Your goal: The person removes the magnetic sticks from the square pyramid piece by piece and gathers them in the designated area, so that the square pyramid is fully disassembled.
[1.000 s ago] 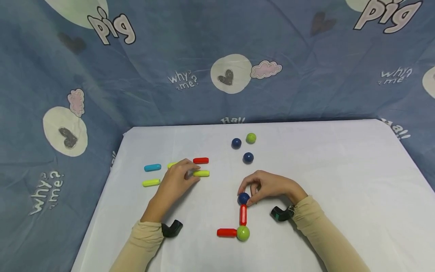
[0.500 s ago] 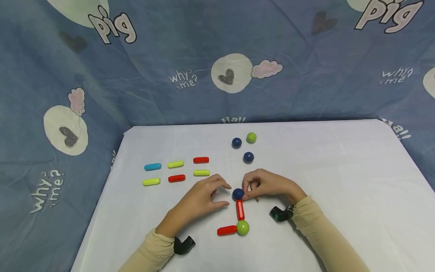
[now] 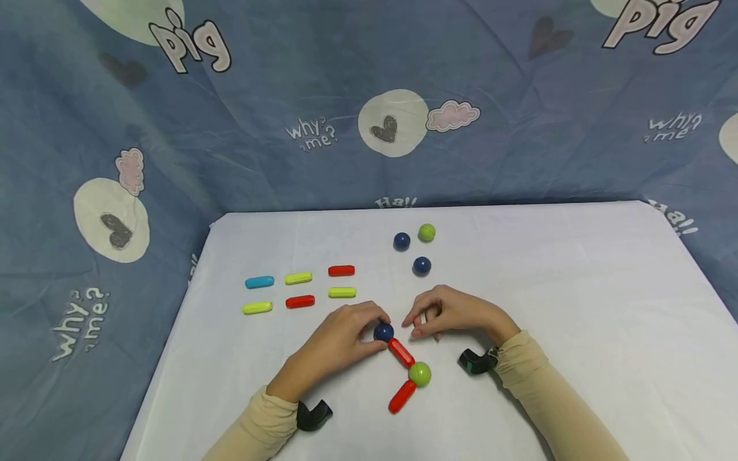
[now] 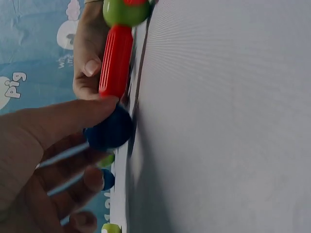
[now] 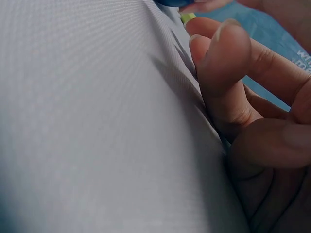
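Observation:
In the head view my left hand (image 3: 340,336) pinches a dark blue ball (image 3: 383,331) between thumb and fingers. A red rod (image 3: 401,353) runs from that ball to a green ball (image 3: 420,374), and a second red rod (image 3: 401,397) sticks out from the green one toward the front. The left wrist view shows the thumb on the blue ball (image 4: 111,128) where the red rod (image 4: 116,60) meets it. My right hand (image 3: 458,314) is just right of the blue ball, apart from it, with loosely bent fingers and nothing between them.
Several loose rods lie at the left: a blue rod (image 3: 259,282), yellow-green ones such as this rod (image 3: 257,307), and red ones such as this rod (image 3: 300,301). Farther back are two blue balls, one a ball (image 3: 421,266), and a green ball (image 3: 426,232) on the white table (image 3: 548,269).
My left hand came from the loose rods to the blue ball and took hold of it. My right hand let go. The joined piece has swung, its blue end shifting left.

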The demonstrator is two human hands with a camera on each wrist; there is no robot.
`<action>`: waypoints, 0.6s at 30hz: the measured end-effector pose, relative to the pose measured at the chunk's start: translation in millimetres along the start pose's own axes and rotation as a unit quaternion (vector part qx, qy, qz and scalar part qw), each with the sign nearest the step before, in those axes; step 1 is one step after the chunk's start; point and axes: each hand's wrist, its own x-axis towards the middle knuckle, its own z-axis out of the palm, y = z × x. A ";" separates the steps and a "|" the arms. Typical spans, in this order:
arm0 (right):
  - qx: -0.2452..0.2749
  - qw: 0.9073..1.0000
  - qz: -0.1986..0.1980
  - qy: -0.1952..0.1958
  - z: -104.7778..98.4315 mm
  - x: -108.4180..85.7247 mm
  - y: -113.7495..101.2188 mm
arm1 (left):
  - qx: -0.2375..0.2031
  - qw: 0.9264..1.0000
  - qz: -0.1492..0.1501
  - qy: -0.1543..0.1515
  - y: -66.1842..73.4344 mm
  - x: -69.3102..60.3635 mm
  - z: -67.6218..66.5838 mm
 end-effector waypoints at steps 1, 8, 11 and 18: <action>0.003 1.000 0.002 -0.001 -0.1 -0.1 -0.1 | 0.004 1.000 -0.012 0.007 0.3 0.0 -0.2; -0.003 1.000 0.017 0.002 0.3 -0.5 -2.8 | 0.047 0.996 -0.065 0.031 -0.1 0.0 2.6; -0.020 1.000 0.018 0.007 0.1 -0.6 -3.5 | 0.048 0.996 -0.068 0.037 -0.2 0.4 3.1; -0.036 0.999 0.010 0.012 2.1 -0.7 -0.3 | 0.042 0.994 -0.088 0.039 -0.8 0.9 4.2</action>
